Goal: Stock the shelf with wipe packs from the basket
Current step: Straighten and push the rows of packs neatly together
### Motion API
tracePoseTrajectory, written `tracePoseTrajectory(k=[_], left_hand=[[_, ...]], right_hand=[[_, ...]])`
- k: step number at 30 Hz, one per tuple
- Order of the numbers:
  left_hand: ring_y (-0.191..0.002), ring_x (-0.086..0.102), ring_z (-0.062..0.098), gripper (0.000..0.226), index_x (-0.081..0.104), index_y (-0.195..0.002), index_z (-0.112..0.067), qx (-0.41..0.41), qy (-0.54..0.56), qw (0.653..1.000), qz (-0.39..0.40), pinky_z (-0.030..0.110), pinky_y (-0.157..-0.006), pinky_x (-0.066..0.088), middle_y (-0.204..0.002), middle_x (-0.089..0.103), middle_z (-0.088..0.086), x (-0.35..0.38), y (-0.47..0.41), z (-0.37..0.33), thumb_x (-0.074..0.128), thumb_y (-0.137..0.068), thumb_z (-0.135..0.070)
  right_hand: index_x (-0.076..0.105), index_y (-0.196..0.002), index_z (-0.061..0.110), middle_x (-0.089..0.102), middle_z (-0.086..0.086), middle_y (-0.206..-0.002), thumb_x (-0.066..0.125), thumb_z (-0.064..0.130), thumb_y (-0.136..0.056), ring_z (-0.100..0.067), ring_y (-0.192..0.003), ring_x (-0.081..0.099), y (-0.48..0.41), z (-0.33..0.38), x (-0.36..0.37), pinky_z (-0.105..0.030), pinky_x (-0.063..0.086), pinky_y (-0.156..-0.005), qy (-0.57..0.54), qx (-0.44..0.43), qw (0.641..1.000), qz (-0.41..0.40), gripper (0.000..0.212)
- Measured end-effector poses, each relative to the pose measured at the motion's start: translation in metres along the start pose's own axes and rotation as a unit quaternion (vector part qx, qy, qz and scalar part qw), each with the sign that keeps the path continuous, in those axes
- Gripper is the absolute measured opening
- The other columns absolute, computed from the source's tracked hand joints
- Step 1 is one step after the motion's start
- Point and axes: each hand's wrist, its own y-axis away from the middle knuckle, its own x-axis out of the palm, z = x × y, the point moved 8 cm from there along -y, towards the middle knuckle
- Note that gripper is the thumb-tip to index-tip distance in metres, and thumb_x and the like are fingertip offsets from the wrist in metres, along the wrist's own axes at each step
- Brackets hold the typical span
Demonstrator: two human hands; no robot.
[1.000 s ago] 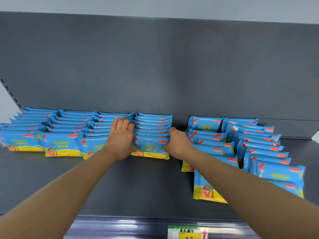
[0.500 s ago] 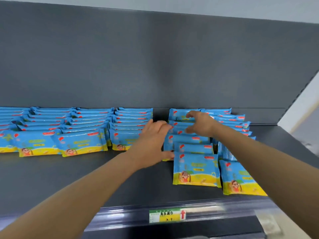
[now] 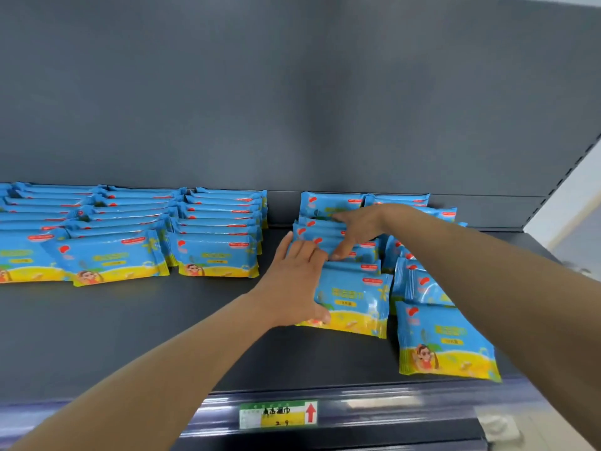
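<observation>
on the price tag point(image 3: 278, 414) in the shelf rail point(image 3: 406, 408) we see a red arrow point(image 3: 310, 412) pointing up, handwritten characters we cannot make out, and under them what looks like "2.9". on the front wipe pack point(image 3: 353, 288) a yellow oval point(image 3: 345, 303) begins with "10"; its red brand badge point(image 3: 372, 280) is too small for us to read.

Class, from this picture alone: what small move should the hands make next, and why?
Probably squeeze the loose row together and square it: the left hand presses its front pack, the right hand touches packs behind, and they sit askew beside the neat rows.
</observation>
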Motion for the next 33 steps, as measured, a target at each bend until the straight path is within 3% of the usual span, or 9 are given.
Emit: tracePoseTrajectory(k=[4, 10, 11, 14, 16, 19, 26, 31, 33], left_hand=[[-0.129, 0.024, 0.018, 0.084, 0.031, -0.127, -0.021, -0.019, 0.011, 1.000, -0.013, 0.038, -0.116, -0.009, -0.128, 0.032, -0.002, 0.001, 0.004, 0.008, 0.065, -0.063, -0.064], [-0.135, 0.014, 0.015, 0.086, 0.029, -0.127, -0.021, -0.024, 0.031, 0.999, -0.004, 0.034, -0.112, -0.016, -0.139, 0.025, -0.003, 0.005, 0.003, 0.011, 0.066, -0.063, -0.065], [-0.135, 0.015, 0.015, 0.087, 0.028, -0.128, -0.021, -0.024, 0.034, 0.999, -0.002, 0.033, -0.112, -0.017, -0.138, 0.026, -0.003, 0.005, 0.003, 0.011, 0.066, -0.063, -0.065], [-0.134, 0.018, 0.014, 0.088, 0.029, -0.128, -0.021, -0.026, 0.042, 0.999, 0.000, 0.033, -0.112, -0.017, -0.135, 0.029, -0.004, 0.004, 0.002, 0.012, 0.067, -0.062, -0.066], [-0.133, 0.019, 0.014, 0.089, 0.030, -0.128, -0.021, -0.028, 0.047, 0.999, 0.002, 0.034, -0.113, -0.016, -0.133, 0.030, -0.004, 0.003, 0.001, 0.013, 0.067, -0.061, -0.066], [-0.132, 0.020, 0.014, 0.090, 0.030, -0.129, -0.021, -0.030, 0.041, 0.999, 0.006, 0.035, -0.113, -0.015, -0.132, 0.031, -0.005, 0.003, 0.001, 0.013, 0.067, -0.061, -0.067], [-0.130, 0.024, 0.014, 0.089, 0.029, -0.130, -0.022, -0.036, 0.036, 0.999, -0.002, 0.036, -0.114, -0.015, -0.130, 0.034, -0.005, 0.002, 0.006, 0.016, 0.066, -0.062, -0.066], [-0.129, 0.026, 0.015, 0.088, 0.030, -0.129, -0.022, -0.033, 0.033, 0.999, -0.011, 0.037, -0.116, -0.011, -0.129, 0.035, -0.004, 0.001, 0.007, 0.016, 0.066, -0.062, -0.066], [-0.129, 0.026, 0.015, 0.089, 0.029, -0.130, -0.022, -0.033, 0.032, 0.999, -0.015, 0.037, -0.116, -0.011, -0.130, 0.035, -0.004, 0.001, 0.007, 0.015, 0.066, -0.063, -0.066]], right_hand=[[0.044, -0.127, 0.030, 0.054, 0.006, -0.126, 0.076, 0.053, -0.065, -0.019, -0.118, 0.048, -0.012, 0.003, 0.007, -0.035, 0.035, -0.099, -0.037, -0.010, 0.998, 0.059, 0.073], [0.058, -0.101, 0.037, 0.061, 0.011, -0.114, 0.073, 0.061, -0.062, -0.020, -0.117, 0.052, -0.014, 0.009, 0.014, -0.041, 0.034, -0.107, -0.075, -0.031, 0.990, 0.116, 0.048], [0.057, -0.103, 0.036, 0.059, 0.010, -0.117, 0.068, 0.070, -0.060, -0.020, -0.120, 0.050, -0.014, 0.011, 0.014, -0.043, 0.033, -0.109, -0.075, -0.031, 0.990, 0.113, 0.056], [0.049, -0.127, 0.029, 0.049, 0.003, -0.135, 0.053, 0.089, -0.038, -0.024, -0.128, 0.042, -0.017, 0.013, 0.011, -0.047, 0.029, -0.111, -0.046, -0.014, 0.996, 0.079, 0.107], [0.046, -0.133, 0.027, 0.047, 0.001, -0.138, 0.048, 0.093, -0.029, -0.026, -0.129, 0.041, -0.018, 0.013, 0.009, -0.047, 0.030, -0.110, -0.026, -0.007, 0.998, 0.061, 0.124], [0.049, -0.129, 0.027, 0.050, 0.002, -0.135, 0.048, 0.094, -0.025, -0.026, -0.126, 0.044, -0.018, 0.012, 0.010, -0.047, 0.032, -0.109, -0.029, -0.010, 0.998, 0.054, 0.123], [0.051, -0.097, 0.031, 0.052, 0.005, -0.110, 0.054, 0.089, -0.035, -0.021, -0.104, 0.046, -0.022, 0.015, 0.014, -0.038, 0.036, -0.094, -0.040, 0.001, 0.996, 0.081, 0.085], [0.042, -0.131, 0.025, 0.047, 0.002, -0.131, 0.056, 0.088, -0.033, -0.025, -0.123, 0.043, -0.025, 0.014, 0.012, -0.043, 0.034, -0.103, -0.063, -0.004, 0.997, 0.042, 0.118], [0.040, -0.134, 0.025, 0.048, 0.001, -0.134, 0.058, 0.086, -0.037, -0.023, -0.118, 0.046, -0.024, 0.016, 0.009, -0.042, 0.035, -0.102, -0.068, -0.012, 0.997, 0.026, 0.116]])
